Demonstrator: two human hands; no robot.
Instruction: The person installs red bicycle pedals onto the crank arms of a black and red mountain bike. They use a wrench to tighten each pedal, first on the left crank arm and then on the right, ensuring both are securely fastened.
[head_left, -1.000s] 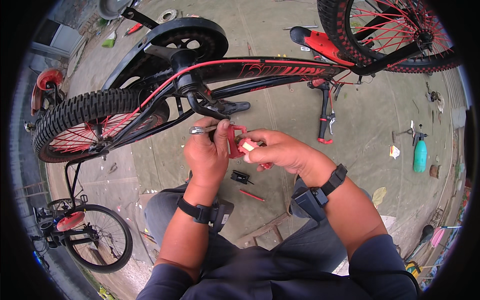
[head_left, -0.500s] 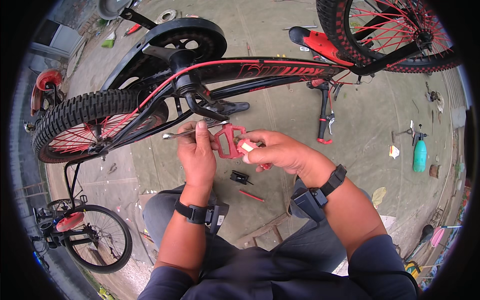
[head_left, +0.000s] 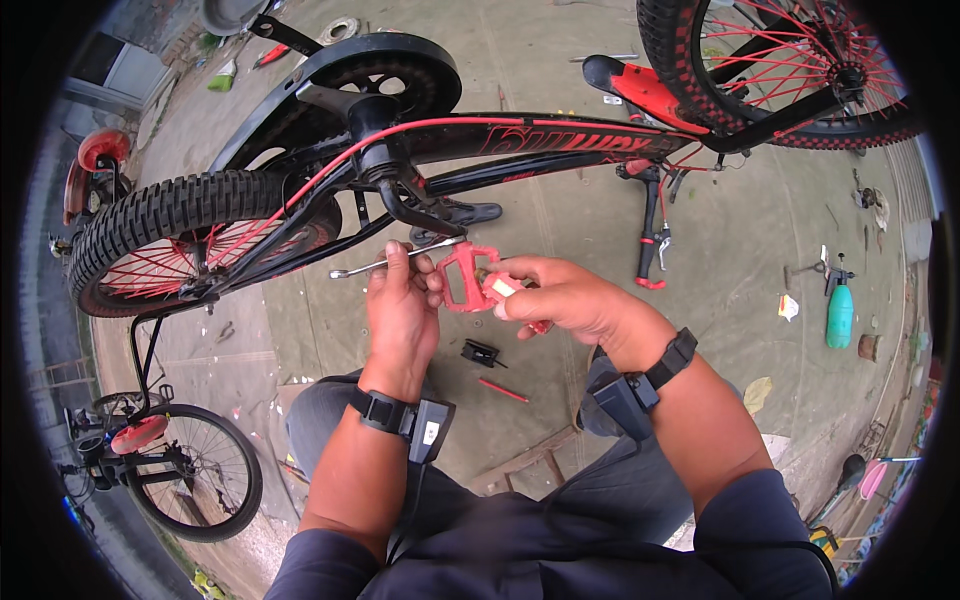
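A red bicycle pedal (head_left: 453, 280) stands at the end of a black crank arm (head_left: 400, 211) on an upside-down black and red bicycle (head_left: 560, 143). My right hand (head_left: 572, 305) grips the pedal's right side between thumb and fingers. A silver wrench (head_left: 352, 273) lies across the fingers of my left hand (head_left: 403, 315), pinched under the thumb. Its far end reaches the joint between crank and pedal; how it seats there is too small to tell. My left fingertips are close against the pedal's left edge.
A black clip-like part (head_left: 481, 353) and a red pencil-like stick (head_left: 503, 390) lie on the green ground sheet between my knees. A teal spray bottle (head_left: 839, 314) stands at right. Another bicycle's wheel (head_left: 200, 475) is at lower left. The knobby tyre (head_left: 180, 215) sits left of my hands.
My left hand has turned slightly, its fingers shifting right toward the pedal, with the wrench still held. My right hand keeps its grip on the pedal. The view has shifted a little.
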